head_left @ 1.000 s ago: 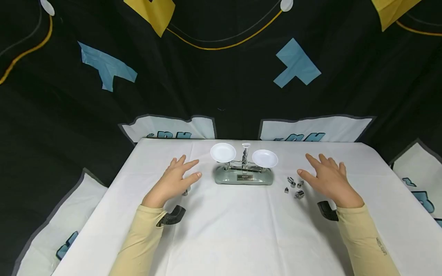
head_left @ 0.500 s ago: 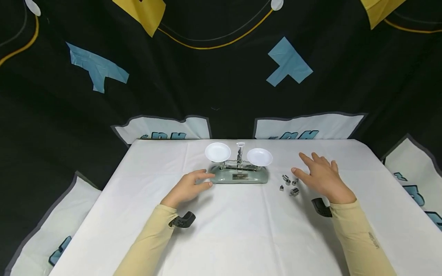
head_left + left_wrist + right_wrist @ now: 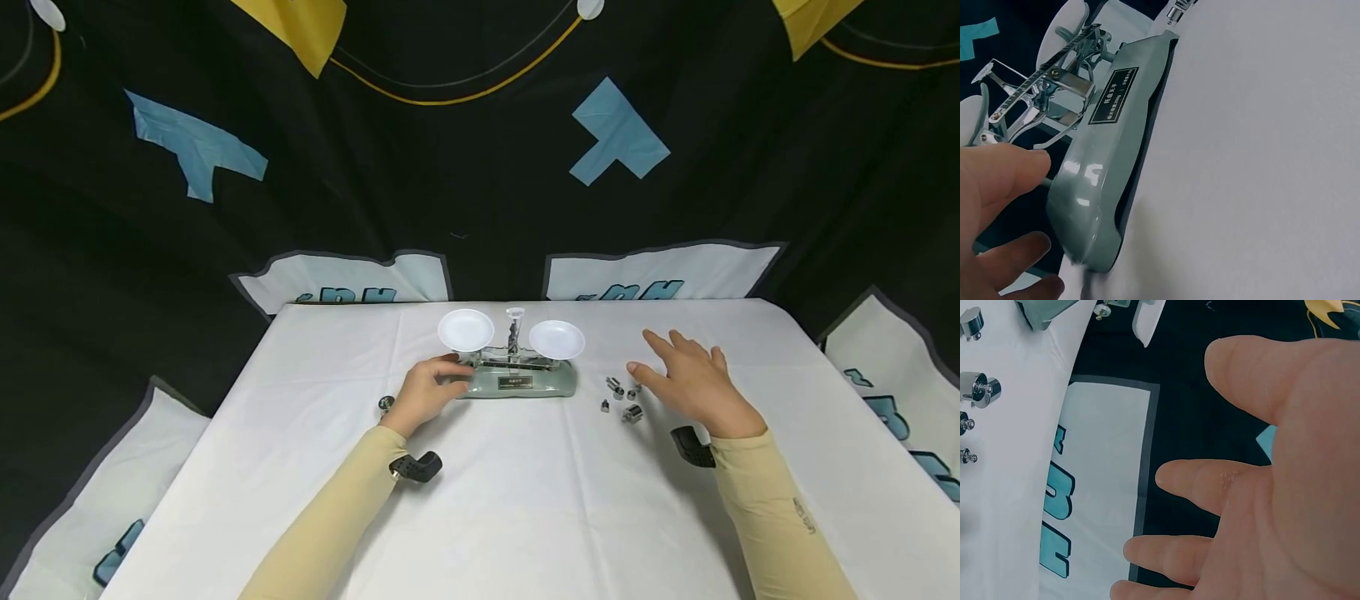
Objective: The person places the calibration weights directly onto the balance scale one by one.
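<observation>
In the head view, the scale (image 3: 513,383) stands on the white worktop (image 3: 525,500), just below the middle of the frame. The left hand (image 3: 422,393) is at its left end; the left wrist view adds a lettered label (image 3: 1114,95) and fingertips beside the beam (image 3: 1041,82), yet I cannot tell whether that grip pinches anything. The right hand's (image 3: 693,381) grip is spread apart near the metal weights (image 3: 633,413), whose knobs show closely in the right wrist view.
</observation>
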The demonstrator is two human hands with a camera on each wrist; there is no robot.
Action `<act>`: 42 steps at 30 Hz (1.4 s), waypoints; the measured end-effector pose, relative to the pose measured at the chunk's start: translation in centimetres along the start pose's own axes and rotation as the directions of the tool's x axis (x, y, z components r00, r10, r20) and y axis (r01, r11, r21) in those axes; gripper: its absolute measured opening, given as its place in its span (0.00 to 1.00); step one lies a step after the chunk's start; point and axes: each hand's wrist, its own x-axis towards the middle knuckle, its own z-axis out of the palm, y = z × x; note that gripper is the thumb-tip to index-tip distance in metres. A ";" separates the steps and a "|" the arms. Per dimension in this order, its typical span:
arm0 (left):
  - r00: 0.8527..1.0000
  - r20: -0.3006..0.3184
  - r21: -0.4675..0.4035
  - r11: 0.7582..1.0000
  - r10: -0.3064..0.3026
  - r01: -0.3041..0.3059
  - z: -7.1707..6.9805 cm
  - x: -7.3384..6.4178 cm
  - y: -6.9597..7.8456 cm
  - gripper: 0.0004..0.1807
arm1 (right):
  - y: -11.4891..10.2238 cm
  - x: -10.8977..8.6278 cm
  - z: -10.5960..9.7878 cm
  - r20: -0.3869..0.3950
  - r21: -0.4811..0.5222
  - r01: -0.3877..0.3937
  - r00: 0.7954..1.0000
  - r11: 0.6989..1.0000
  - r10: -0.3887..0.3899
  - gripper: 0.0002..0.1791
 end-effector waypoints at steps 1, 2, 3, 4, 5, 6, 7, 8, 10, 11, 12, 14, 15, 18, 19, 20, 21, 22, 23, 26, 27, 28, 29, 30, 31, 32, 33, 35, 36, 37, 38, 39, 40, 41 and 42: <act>1.000 0.003 -0.009 1.000 0.000 0.000 0.1 0.1 0.0 0.15 | 0.0 0.0 0.0 0.001 0.003 -0.001 1.000 1.000 0.001 0.45; 1.000 0.002 -0.018 1.000 -0.001 0.001 0.2 0.2 0.0 0.15 | 0.0 0.0 0.0 0.002 0.007 -0.002 1.000 1.000 0.002 0.45; 1.000 -0.001 -0.025 1.000 -0.002 0.002 0.3 0.2 -0.1 0.15 | 0.0 0.0 -0.1 0.003 0.010 -0.004 1.000 1.000 0.004 0.45; 1.000 -0.007 -0.032 0.999 -0.004 0.004 0.5 0.3 -0.1 0.14 | 0.0 0.0 -0.1 0.004 0.014 -0.005 1.000 1.000 0.005 0.45; 1.000 -0.013 -0.042 0.999 -0.007 0.006 0.6 0.4 -0.2 0.14 | 0.0 0.0 0.0 0.005 0.016 -0.005 1.000 1.000 0.005 0.45; 1.000 -0.021 -0.053 0.999 -0.008 0.007 0.7 0.4 -0.3 0.14 | 0.0 0.1 0.0 0.006 0.019 -0.006 1.000 1.000 0.006 0.45; 0.999 -0.029 -0.065 0.998 -0.013 0.011 0.9 0.5 -0.5 0.14 | 0.1 0.1 0.0 0.008 0.022 -0.007 1.000 1.000 0.007 0.45; 0.999 -0.039 -0.075 0.997 -0.014 0.011 1.0 0.5 -0.6 0.13 | 0.1 0.1 0.0 0.009 0.024 -0.009 1.000 1.000 0.009 0.45; 0.998 -0.055 -0.090 0.996 -0.005 0.000 1.4 0.6 -0.8 0.13 | 0.1 0.2 0.1 0.010 0.026 -0.013 1.000 1.000 0.013 0.44; 0.998 -0.064 -0.099 0.995 0.001 -0.007 1.6 0.6 -0.9 0.13 | 0.1 0.2 0.1 0.011 0.026 -0.016 1.000 1.000 0.016 0.44; 0.997 -0.074 -0.101 0.995 0.012 -0.019 1.8 0.7 -1.0 0.12 | 0.2 0.2 0.1 0.012 0.026 -0.019 1.000 0.999 0.019 0.44; 0.995 -0.095 -0.114 0.993 0.030 -0.041 2.0 0.7 -1.1 0.12 | 0.2 0.2 0.1 0.013 0.024 -0.021 1.000 0.999 0.021 0.44; 0.993 -0.107 -0.119 0.991 0.042 -0.054 2.2 0.7 -1.2 0.12 | 0.2 0.2 0.1 0.013 0.022 -0.020 1.000 1.000 0.020 0.44; 0.989 -0.132 -0.131 0.988 0.068 -0.086 2.5 0.8 -1.6 0.12 | 0.2 0.3 0.1 0.016 0.022 -0.014 1.000 1.000 0.014 0.44; 0.988 -0.136 -0.138 0.986 0.072 -0.091 2.6 0.8 -1.7 0.12 | 0.2 0.3 0.2 0.016 0.022 -0.013 1.000 1.000 0.012 0.44; 0.987 -0.139 -0.141 0.985 0.078 -0.098 2.6 0.8 -1.8 0.11 | 0.2 0.3 0.2 0.017 0.022 -0.012 1.000 1.000 0.012 0.44; 0.987 -0.141 -0.144 0.984 0.082 -0.102 2.7 0.8 -1.9 0.11 | 0.2 0.3 0.2 0.017 0.022 -0.012 1.000 1.000 0.012 0.44; 0.986 -0.141 -0.149 0.983 0.084 -0.105 2.7 0.8 -1.9 0.11 | 0.2 0.3 0.2 0.017 0.023 -0.014 1.000 1.000 0.014 0.44; 0.987 -0.140 -0.157 0.982 0.085 -0.107 2.7 0.8 -1.9 0.11 | 0.2 0.3 0.3 0.017 0.021 -0.016 1.000 1.000 0.015 0.44; 0.986 -0.138 -0.172 0.978 0.092 -0.116 2.8 0.9 -2.1 0.11 | 0.2 0.4 0.3 0.018 0.019 -0.020 1.000 1.000 0.020 0.44; 0.986 -0.133 -0.171 0.978 0.096 -0.118 2.8 1.0 -2.1 0.11 | 0.3 0.4 0.3 0.020 0.018 -0.021 1.000 1.000 0.021 0.44; 0.986 -0.128 -0.171 0.978 0.102 -0.124 2.7 0.9 -2.2 0.11 | 0.3 0.4 0.3 0.020 0.018 -0.020 1.000 1.000 0.020 0.44; 0.986 -0.125 -0.169 0.977 0.109 -0.129 2.7 0.9 -2.2 0.11 | 0.3 0.4 0.3 0.021 0.018 -0.018 1.000 1.000 0.018 0.44; 0.986 -0.120 -0.167 0.977 0.115 -0.135 2.7 0.9 -2.3 0.11 | 0.3 0.4 0.3 0.023 0.019 -0.017 1.000 1.000 0.016 0.44; 0.986 -0.116 -0.166 0.977 0.119 -0.137 2.6 0.9 -2.3 0.11 | 0.3 0.4 0.4 0.024 0.021 -0.016 1.000 1.000 0.016 0.44; 0.986 -0.111 -0.158 0.977 0.126 -0.143 2.6 1.0 -2.4 0.11 | 0.4 0.4 0.4 0.026 0.023 -0.015 1.000 1.000 0.014 0.44; 0.986 -0.105 -0.144 0.979 0.132 -0.146 2.6 1.0 -2.5 0.11 | 0.4 0.3 0.4 0.028 0.024 -0.015 1.000 1.000 0.014 0.44; 0.985 -0.097 -0.121 0.981 0.141 -0.153 2.6 0.9 -2.5 0.10 | 0.4 0.3 0.4 0.033 0.031 -0.017 0.999 0.999 0.016 0.44; 0.985 -0.094 -0.106 0.982 0.146 -0.156 2.6 0.9 -2.6 0.10 | 0.5 0.3 0.4 0.034 0.034 -0.019 0.999 0.999 0.017 0.44; 0.984 -0.092 -0.088 0.983 0.153 -0.161 2.6 0.9 -2.6 0.10 | 0.5 0.3 0.4 0.034 0.034 -0.019 0.999 0.999 0.018 0.45; 0.983 -0.090 -0.075 0.983 0.160 -0.166 2.6 0.9 -2.5 0.10 | 0.5 0.3 0.3 0.034 0.034 -0.021 0.999 0.999 0.019 0.45; 0.982 -0.089 -0.065 0.983 0.164 -0.170 2.5 0.8 -2.5 0.10 | 0.6 0.3 0.3 0.034 0.034 -0.022 0.999 0.999 0.020 0.45; 0.982 -0.089 -0.058 0.983 0.168 -0.174 2.5 0.8 -2.5 0.09 | 0.6 0.4 0.3 0.035 0.035 -0.022 0.999 0.999 0.021 0.45; 0.981 -0.089 -0.057 0.983 0.171 -0.177 2.5 0.7 -2.5 0.09 | 0.6 0.4 0.3 0.035 0.033 -0.023 0.999 0.999 0.022 0.45; 0.981 -0.089 -0.057 0.982 0.173 -0.179 2.5 0.7 -2.5 0.09 | 0.6 0.4 0.3 0.035 0.031 -0.023 0.999 0.999 0.022 0.45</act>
